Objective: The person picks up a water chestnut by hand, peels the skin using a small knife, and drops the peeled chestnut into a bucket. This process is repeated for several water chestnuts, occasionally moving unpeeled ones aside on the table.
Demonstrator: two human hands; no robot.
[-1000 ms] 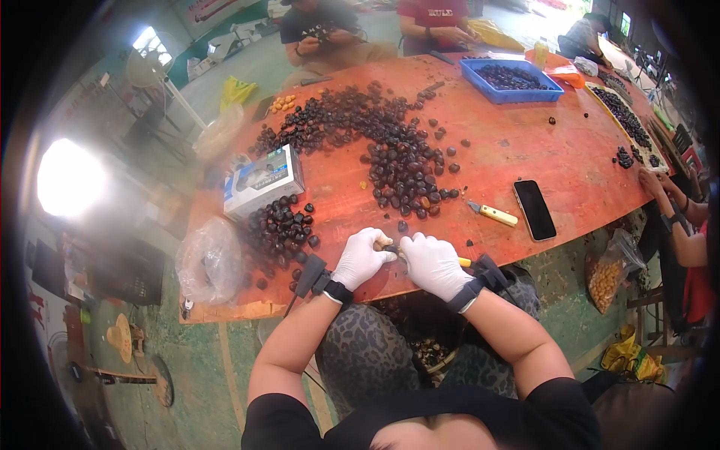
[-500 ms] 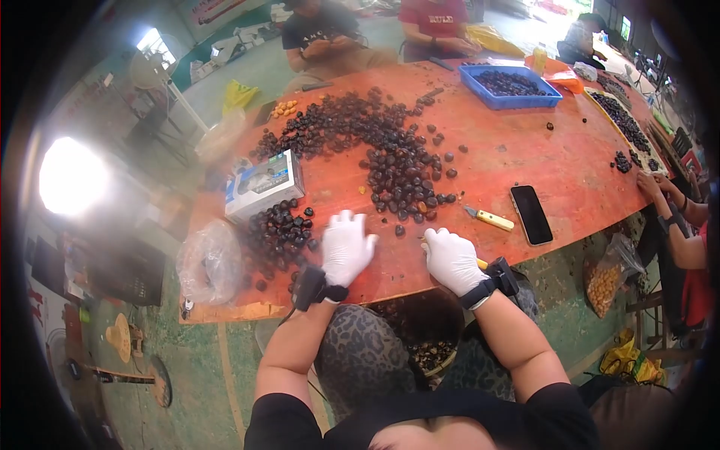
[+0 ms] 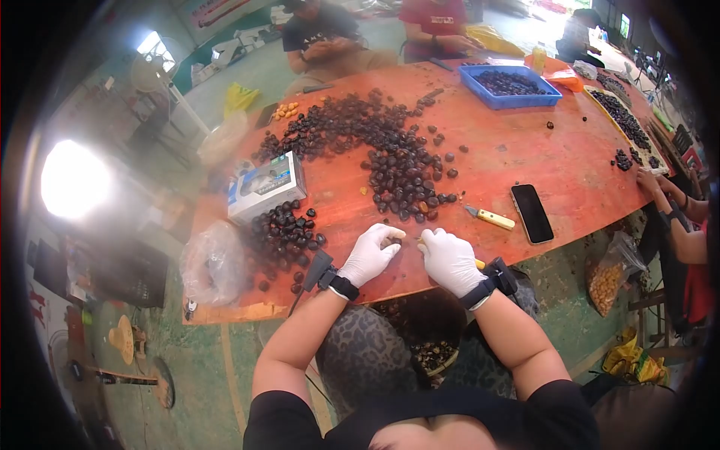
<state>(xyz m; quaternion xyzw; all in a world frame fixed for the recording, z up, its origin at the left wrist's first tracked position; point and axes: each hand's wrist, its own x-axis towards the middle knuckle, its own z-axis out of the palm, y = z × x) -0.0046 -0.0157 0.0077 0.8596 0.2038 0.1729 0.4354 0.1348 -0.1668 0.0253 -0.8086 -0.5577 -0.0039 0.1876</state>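
Observation:
My left hand, in a white glove, pinches a dark nut between thumb and fingers, just over the red table's near edge. Close to its right, my right hand, also gloved, is wrapped round a tool with a yellow handle that sticks out behind the palm; the tool's tip is too small to make out. Beyond both hands lies a large heap of dark nuts. A smaller pile is left of my left hand.
A yellow-handled knife and a black phone lie to the right. At the left are a white box and a clear plastic bag. A blue tray stands farther back. Other people sit around the table.
My left hand, open and flat before, has moved right towards my right hand and closed on a dark nut. My right hand has hardly moved.

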